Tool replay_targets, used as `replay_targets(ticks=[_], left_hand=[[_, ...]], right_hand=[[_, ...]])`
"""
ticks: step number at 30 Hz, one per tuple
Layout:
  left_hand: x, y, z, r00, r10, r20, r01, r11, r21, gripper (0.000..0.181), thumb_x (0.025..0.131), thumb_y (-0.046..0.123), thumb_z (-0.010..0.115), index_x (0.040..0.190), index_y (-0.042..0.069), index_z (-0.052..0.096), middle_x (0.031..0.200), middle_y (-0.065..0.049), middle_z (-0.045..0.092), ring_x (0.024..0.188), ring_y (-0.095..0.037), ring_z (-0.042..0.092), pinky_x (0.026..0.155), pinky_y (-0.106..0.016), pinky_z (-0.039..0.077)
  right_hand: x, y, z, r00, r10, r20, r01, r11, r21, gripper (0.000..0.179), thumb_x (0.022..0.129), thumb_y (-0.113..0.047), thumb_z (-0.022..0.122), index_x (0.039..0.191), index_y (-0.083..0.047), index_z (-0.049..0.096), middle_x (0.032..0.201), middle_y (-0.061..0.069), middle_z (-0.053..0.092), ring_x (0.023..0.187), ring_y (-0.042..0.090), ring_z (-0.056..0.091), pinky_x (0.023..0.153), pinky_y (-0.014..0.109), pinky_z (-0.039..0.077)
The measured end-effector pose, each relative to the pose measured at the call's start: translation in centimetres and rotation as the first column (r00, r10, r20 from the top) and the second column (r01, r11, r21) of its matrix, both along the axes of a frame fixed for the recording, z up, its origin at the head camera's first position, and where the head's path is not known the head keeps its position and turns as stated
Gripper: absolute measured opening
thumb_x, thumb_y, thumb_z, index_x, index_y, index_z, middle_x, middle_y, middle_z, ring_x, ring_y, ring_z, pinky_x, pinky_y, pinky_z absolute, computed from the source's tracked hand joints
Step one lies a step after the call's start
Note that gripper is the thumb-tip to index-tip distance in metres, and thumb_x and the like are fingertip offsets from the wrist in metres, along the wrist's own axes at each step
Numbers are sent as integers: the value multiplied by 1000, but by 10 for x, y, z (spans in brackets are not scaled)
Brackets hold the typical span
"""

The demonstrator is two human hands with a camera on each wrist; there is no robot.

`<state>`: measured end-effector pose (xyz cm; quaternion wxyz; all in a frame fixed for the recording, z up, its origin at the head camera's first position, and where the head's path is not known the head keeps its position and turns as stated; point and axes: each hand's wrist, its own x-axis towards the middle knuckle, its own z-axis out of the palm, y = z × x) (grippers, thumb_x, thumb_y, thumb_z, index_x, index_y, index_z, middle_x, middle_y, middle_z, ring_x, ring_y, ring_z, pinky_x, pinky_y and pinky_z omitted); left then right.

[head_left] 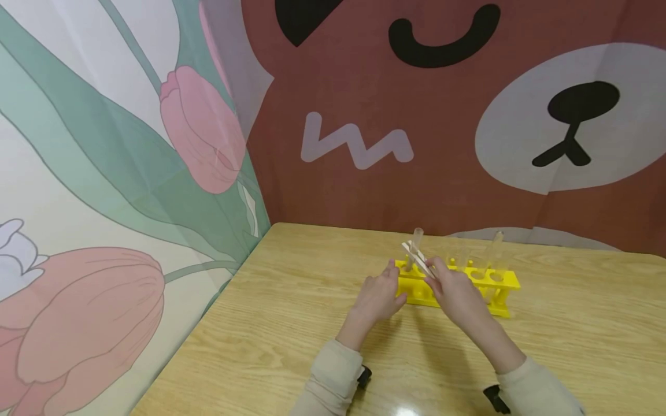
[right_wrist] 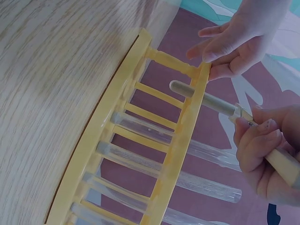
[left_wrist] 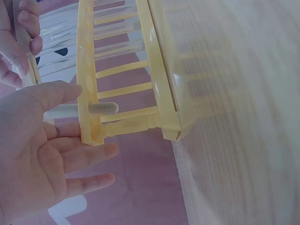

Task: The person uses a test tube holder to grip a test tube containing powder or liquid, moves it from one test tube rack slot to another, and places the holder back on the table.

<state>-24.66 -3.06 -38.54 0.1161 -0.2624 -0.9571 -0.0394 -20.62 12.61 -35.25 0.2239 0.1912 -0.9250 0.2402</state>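
A yellow test tube rack (head_left: 511,281) stands on the table. At its left end my left hand (head_left: 377,296) pinches the top bar, thumb in front and fingers behind. My right hand (head_left: 460,297) grips a wooden test tube clamp (head_left: 416,257) close above the rack. The clamp's jaws close round the upper part of a test tube (right_wrist: 213,101) with pale grey contents. This tube's rounded bottom passes through an end hole of the top bar and hangs above the base, as both wrist views show.
Several clear test tubes (right_wrist: 211,186) stand in the rack's other holes. Wood-grain tabletop (head_left: 291,289) surrounds the rack. A brown bear-print cloth (head_left: 354,196) hangs behind the table, and a tulip-print cloth (head_left: 125,202) hangs along the left edge.
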Motion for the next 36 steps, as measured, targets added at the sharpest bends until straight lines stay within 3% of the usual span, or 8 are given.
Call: replay_targets(ticks=[36], left_hand=[[0,1,1,1000,10,7,-10,1000,-15,55,86,36,57,125,-1,45,134,-16,40,95,-20,59,74,-33,47]], right_hand=[[7,7,8,992,-1,125,14,995,-101,28,87,-7,57,113,-1,47,56,0,47,42,10,38,37,23,33]])
